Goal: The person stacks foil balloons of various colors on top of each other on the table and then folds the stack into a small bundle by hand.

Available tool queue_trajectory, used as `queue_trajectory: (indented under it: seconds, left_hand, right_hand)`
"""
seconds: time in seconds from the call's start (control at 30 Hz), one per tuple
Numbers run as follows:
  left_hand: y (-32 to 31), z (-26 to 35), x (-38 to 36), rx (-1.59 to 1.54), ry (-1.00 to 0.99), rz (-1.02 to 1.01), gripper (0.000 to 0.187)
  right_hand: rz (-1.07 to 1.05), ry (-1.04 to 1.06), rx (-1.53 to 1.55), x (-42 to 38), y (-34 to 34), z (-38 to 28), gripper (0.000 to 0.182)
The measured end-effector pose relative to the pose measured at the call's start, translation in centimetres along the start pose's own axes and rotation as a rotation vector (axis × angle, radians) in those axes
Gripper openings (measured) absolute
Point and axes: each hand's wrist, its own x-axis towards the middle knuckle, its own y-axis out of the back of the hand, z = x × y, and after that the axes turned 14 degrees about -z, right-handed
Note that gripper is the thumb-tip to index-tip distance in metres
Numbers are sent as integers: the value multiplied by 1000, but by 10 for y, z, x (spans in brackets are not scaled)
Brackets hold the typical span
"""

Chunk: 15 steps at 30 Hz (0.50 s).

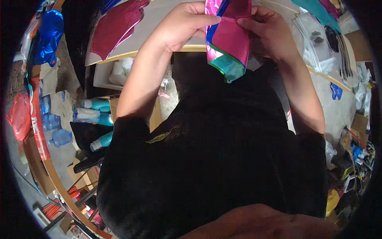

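Note:
A shiny pink foil sheet (232,38) with a blue strip and a green-edged teal lower end hangs between my two hands at the top middle. My left hand (185,24) pinches its left edge, thumb on the blue strip. On the right edge, my right hand (266,30) grips the foil with its thumb on the front. The teal end (230,67) dangles over the table's near edge. To the left, a flat dark pink foil piece (117,28) lies on the pale table (159,10).
Clear plastic bags (314,44) and teal foil (318,14) lie on the table's right. Blue foil (49,36) hangs at the far left. Below are teal bottles (99,105), a blue jug (61,138), cardboard (85,177) and a white bin (104,75).

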Motion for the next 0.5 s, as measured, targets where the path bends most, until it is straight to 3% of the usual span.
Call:
queue_trajectory:
  seconds: [0.17, 0.27, 0.33, 0.37, 0.43, 0.5]
  left_hand:
    - [2, 3, -1, 80, 47, -6, 13]
    - [2, -7, 5, 71, -87, -73, 13]
    - [5, -11, 15, 425, -626, -284, 15]
    - [6, -14, 12, 423, -626, -284, 15]
    - [-10, 0, 0, 113, -131, -27, 21]
    - [-12, -2, -2, 55, -146, -55, 24]
  right_hand:
    - [22, 10, 55, -2, -2, -1, 14]
    - [29, -20, 18, -6, 2, -5, 14]
    - [27, -29, 14, -10, 2, -4, 15]
    - [45, 42, -121, -11, -2, -3, 15]
    - [63, 113, -255, -12, -1, -2, 16]
    - [3, 124, -240, -11, 7, 0, 19]
